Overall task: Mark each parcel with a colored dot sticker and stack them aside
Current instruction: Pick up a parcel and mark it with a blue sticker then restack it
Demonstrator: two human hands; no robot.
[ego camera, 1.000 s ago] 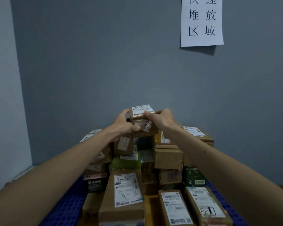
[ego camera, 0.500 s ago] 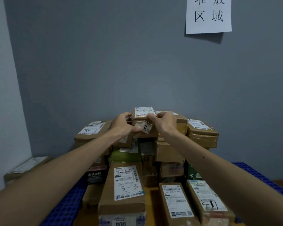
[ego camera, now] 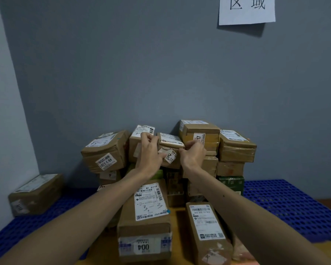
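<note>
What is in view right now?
small parcel: one, brown with white labels, top of the pile
stacked parcels: many, partly hidden, brown, against the wall
green box: one, green, low on the pile's right
lone parcel: one, brown, far left on the mat
dot sticker: one clear, blue, edge of the 3-3 label
mat: one, blue, either side of the pile
paper sign: one, white, wall, top right
left hand, right hand: two hands, gripping the small parcel

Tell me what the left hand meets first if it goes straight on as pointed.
The left hand grips the small parcel. Straight on, its knuckles would probably meet the tall parcel right behind it, before the wall; depth is unclear.
</note>
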